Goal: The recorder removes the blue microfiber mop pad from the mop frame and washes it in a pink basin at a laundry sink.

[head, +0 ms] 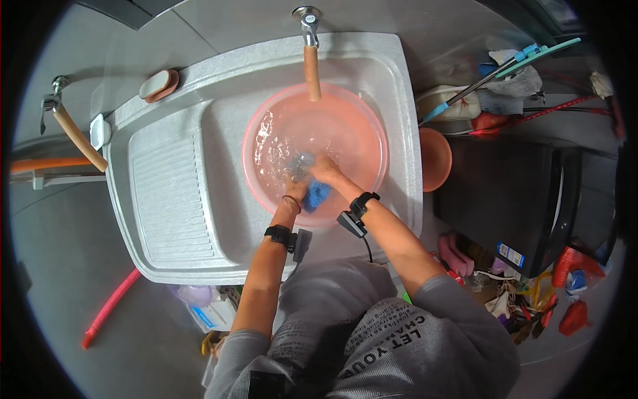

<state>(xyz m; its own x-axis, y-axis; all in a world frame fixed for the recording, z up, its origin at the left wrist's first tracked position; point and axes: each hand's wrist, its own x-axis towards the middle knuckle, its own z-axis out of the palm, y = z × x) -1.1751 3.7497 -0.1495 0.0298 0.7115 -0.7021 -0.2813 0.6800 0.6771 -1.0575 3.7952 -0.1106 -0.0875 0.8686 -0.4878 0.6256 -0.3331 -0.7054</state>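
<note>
A pink plastic basin (359,114) with water in it stands in the grey stone-look laundry sink (227,164). Both hands meet near its middle over a wet blue cloth (317,195), part of which hangs below them. My right hand (325,168) is closed on the upper part of the cloth. Beside it, my left hand (296,188) grips the cloth from the near side, its fingers partly hidden by water and splashes. A greyish-blue patch (300,164), perhaps more of the cloth, shows between the hands.
Above the basin hangs a tap (310,30) with a tan hose (312,75). The ribbed washboard (167,194) fills the sink's left side. A scrubbing brush (158,86) lies on the back rim. To the right are a mop (491,75), an orange-brown bucket (436,159) and a black appliance (498,199).
</note>
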